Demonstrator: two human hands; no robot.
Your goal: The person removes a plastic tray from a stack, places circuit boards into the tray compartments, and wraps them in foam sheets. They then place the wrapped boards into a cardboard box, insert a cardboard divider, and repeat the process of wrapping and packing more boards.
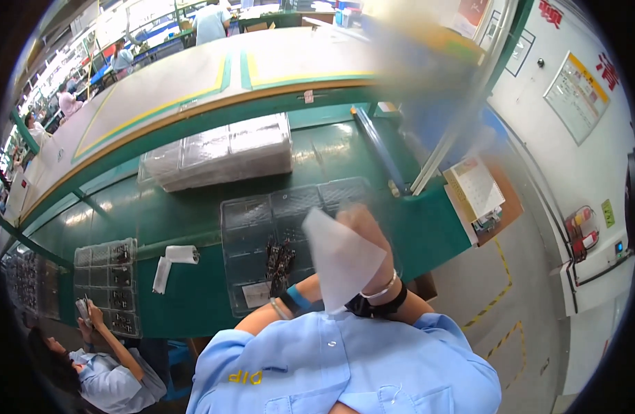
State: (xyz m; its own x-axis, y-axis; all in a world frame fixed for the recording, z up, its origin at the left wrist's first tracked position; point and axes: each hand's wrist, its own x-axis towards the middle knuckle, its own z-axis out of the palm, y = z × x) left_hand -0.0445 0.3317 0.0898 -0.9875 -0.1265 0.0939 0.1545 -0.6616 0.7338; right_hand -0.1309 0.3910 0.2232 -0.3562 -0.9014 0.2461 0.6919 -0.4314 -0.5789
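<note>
A thin white translucent sheet (341,259) stands slanted in front of my chest, its lower corner near my shirt. At its upper edge, my right hand (362,224) is blurred, with the fingers curled against the sheet. Behind the sheet my left hand is hidden; only the left forearm shows, wearing a blue and a dark wristband. Beneath my hands lies a clear plastic tray (252,221) divided into compartments. A bunch of small dark parts (281,265) with thin leads sits in it, close to a white paper slip (256,294).
White folded pieces (182,255) lie left of the tray on the green table (203,293). A co-worker (114,369) handles something beside another parts tray (107,276). Stacked clear trays (224,152) stand under the shelf (276,72). A cardboard box (493,207) is at the right.
</note>
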